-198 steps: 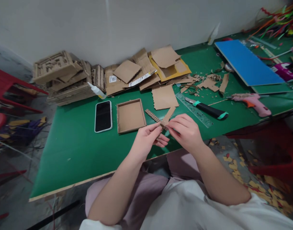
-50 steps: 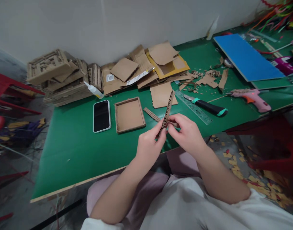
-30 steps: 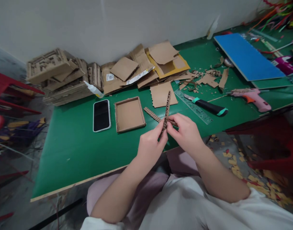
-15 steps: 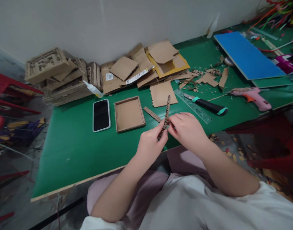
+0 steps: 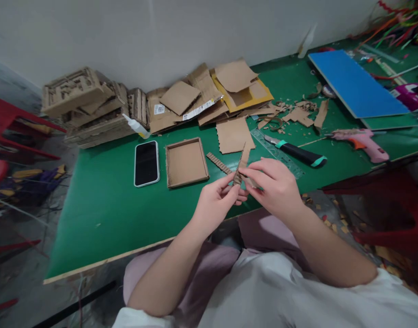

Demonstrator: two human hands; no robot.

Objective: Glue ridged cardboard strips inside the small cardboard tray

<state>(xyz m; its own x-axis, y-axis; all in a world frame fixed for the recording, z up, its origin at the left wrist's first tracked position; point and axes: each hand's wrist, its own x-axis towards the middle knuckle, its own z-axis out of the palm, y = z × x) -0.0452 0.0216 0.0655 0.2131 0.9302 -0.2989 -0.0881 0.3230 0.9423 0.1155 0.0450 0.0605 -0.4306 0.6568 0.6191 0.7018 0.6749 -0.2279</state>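
Observation:
Over the table's front edge, my left hand is closed on the lower end of a narrow cardboard strip. My right hand pinches the same strip from the other side, where a thin flap of paper shows under the fingers. Corrugated ridges are visible on the piece between the two hands. Just beyond my left fingertips a second ridged cardboard strip lies on the table. A shallow square cardboard tray sits to its left, and a flat cardboard piece is behind the hands.
A phone lies left of the tray. To the right are a utility knife, a clear ruler, a pink glue gun and a blue board. Stacked cardboard and a glue bottle stand along the wall.
The cardboard strip has been turned from edge-on so its flat face shows, and a thin paper flap has come into view. My right fingers have spread and shifted over it.

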